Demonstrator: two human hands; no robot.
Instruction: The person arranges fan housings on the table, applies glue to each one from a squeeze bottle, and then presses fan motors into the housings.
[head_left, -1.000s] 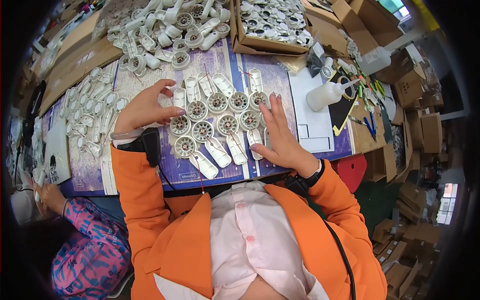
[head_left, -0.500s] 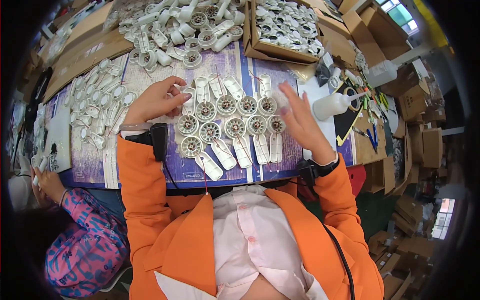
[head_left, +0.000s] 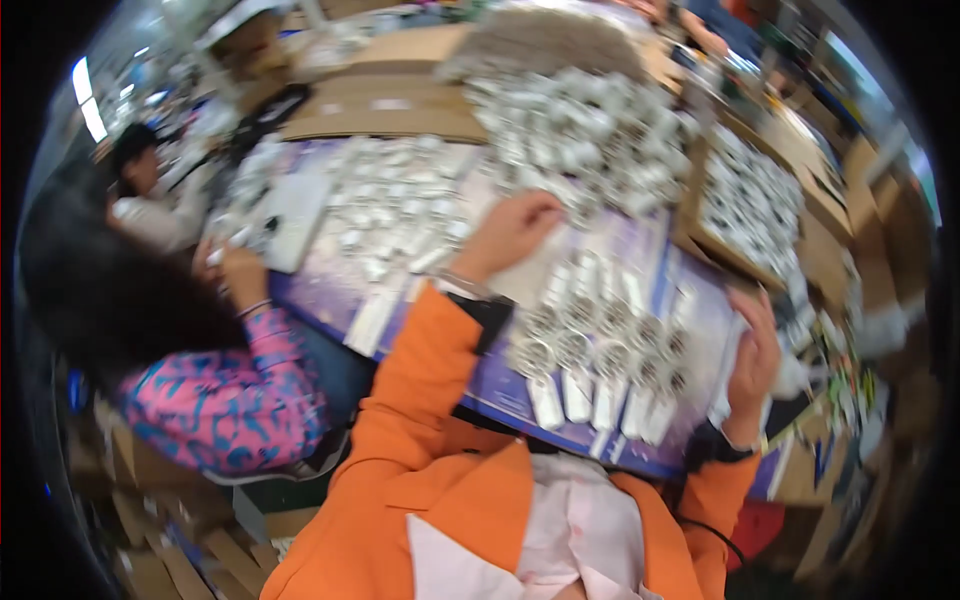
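The picture is smeared by motion. My left hand (head_left: 510, 232) hovers at the near edge of a heap of white plastic handheld-fan bodies (head_left: 600, 130); its fingers are loosely bent and nothing shows in them. My right hand (head_left: 757, 350) is raised beside the right end of a laid-out group, fingers stretched up and holding nothing. That group is two rows of white fan bodies (head_left: 577, 397), each with a round spoked ring and a flat handle. Far-row handles point away from me, near-row ones toward me. The motor details are too blurred to tell.
More small white parts (head_left: 390, 190) lie spread at the left of the purple table (head_left: 490, 385). A cardboard box (head_left: 735, 250) of white pieces stands at the back right. Close on my left sits a co-worker in a pink and blue sleeve (head_left: 240, 400). Tools (head_left: 825, 455) lie far right.
The view has swung left, bringing the co-worker further in. My left hand has gone from beside the rows to the heap. My right hand has drawn away from the rows.
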